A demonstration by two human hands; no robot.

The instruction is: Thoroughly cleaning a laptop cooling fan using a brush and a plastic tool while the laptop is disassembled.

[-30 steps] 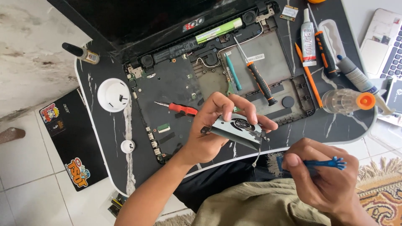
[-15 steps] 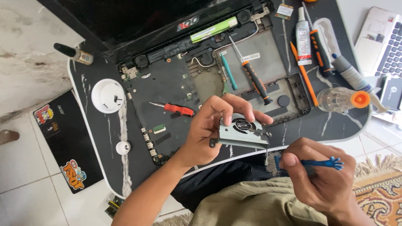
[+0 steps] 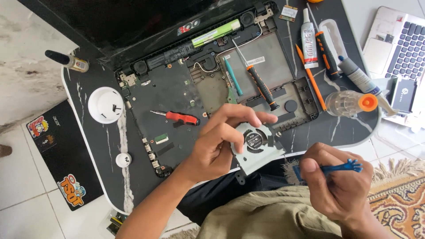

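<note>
Left hand (image 3: 217, 148) clamped on cooling fan (image 3: 256, 148), frame centre, fan face tilted toward camera, above opened laptop base (image 3: 177, 95). Right hand (image 3: 338, 188) closed around blue tool (image 3: 341, 167), lower right.

Risks:
- Fan held by edge only; likely slip onto exposed board.
- Tool tip may bend blades.
- Red screwdriver (image 3: 179, 117) loose on board; scratch hazard.

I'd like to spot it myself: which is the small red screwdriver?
Find the opened laptop base on the black table. The red-handled screwdriver lies on its dark board, just beyond the left hand. It alone has a red handle; the others nearby are black-and-orange.
</note>
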